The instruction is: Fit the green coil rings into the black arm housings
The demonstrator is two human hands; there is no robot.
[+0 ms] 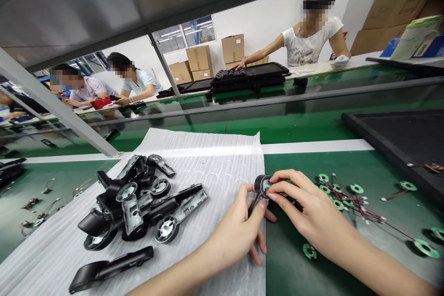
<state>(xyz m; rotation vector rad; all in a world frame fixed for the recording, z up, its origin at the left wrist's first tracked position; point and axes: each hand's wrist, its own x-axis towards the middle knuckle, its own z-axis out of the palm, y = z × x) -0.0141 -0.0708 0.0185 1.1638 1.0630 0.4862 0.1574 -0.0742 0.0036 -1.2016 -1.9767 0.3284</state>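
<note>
My left hand (239, 219) is closed around a black plastic housing (261, 185) with a round, silver-lined head, held over the right edge of a white foam sheet. My right hand (300, 196) has its fingertips closed at the right side of that round head; whether a small part is between them is hidden. To the left, a pile of similar black housings (133, 215) lies on the sheet, several showing silvery insides. A single housing (111, 266) lies apart near the front. Right of my hands are several green ring-shaped circuit boards (356, 188) with dark red wires.
The white foam sheet (208, 157) covers part of the green table (294, 159). A black tray (398, 141) stands at the right. A slanting metal post (58, 97) rises at left, beneath an overhead shelf (114, 4). Across the line, several people work beside stacked black trays (249, 81).
</note>
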